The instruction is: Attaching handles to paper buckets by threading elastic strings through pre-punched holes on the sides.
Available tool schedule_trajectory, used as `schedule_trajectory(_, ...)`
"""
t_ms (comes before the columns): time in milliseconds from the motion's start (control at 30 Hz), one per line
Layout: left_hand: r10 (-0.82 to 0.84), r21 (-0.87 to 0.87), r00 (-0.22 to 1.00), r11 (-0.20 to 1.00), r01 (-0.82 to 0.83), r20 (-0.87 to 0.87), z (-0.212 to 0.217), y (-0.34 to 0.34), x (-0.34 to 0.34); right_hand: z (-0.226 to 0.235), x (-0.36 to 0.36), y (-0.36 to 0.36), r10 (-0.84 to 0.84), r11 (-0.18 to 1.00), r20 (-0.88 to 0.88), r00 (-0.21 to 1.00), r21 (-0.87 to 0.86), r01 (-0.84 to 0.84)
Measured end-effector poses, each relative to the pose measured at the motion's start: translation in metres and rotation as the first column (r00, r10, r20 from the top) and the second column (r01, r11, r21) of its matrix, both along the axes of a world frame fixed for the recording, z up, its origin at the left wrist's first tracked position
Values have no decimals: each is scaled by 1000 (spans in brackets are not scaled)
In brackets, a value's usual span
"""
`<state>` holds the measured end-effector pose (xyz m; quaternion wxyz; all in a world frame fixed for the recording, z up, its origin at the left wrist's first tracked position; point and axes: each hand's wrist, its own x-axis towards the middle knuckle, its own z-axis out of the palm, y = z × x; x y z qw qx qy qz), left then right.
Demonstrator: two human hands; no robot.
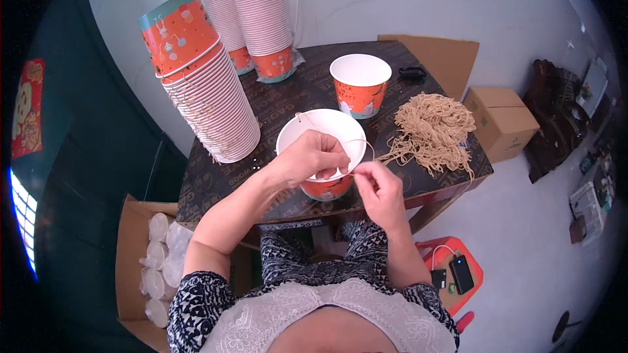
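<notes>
Left hand (313, 157) over white-lined orange bucket (325, 189)

Small makeshift workshop: stacked paper buckets (212, 104), heaped tan cord (433, 132), cardboard boxes (502, 127) beside dark table (212, 189)

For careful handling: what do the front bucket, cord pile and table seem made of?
Front bucket: likely coated paperboard; smooth white inside, printed outside; plastic is possible.
Cord pile: probably cotton or similar fibre; matt, tan, limp loops.
Table: perhaps laminated board; its dark, smooth top carries repeated printing.
</notes>
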<state>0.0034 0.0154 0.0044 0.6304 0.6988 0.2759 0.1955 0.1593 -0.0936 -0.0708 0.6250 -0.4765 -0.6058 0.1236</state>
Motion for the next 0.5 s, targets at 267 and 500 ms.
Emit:
schedule_trajectory(267, -90, -7, 996, 996, 90, -21, -3, 6, 1, 50, 22, 21, -34, 989, 203, 979, 145, 5)
schedule_trajectory(500, -107, -18, 994, 994, 107, 19, -4, 7, 10, 58, 21, 51, -14, 941, 388, 922, 317, -119)
